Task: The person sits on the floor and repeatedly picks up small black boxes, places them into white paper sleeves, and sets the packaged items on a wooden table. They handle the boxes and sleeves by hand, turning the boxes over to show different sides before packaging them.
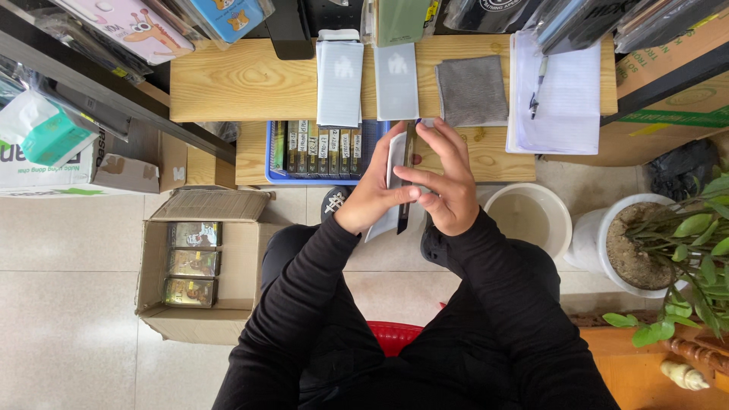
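Note:
My left hand (372, 193) holds a thin white sleeve-like packet (396, 163) upright, edge toward the camera. My right hand (448, 182) grips a dark slim phone-shaped slab (408, 178) pressed against that packet, fingers spread along its side. Both hands meet over my lap, just in front of the low wooden shelf (486, 156). Black sleeves cover both arms. The faces of the packet and the slab are hidden, as I see them edge-on.
A blue tray (270, 156) of small boxes sits on the shelf. Above lie white packets (339, 80), a grey cloth (472, 91), a notepad (566, 99) with a pen (538, 87). An open cardboard box (199, 266) stands left; a bucket (531, 216) and potted plant (645, 243) right.

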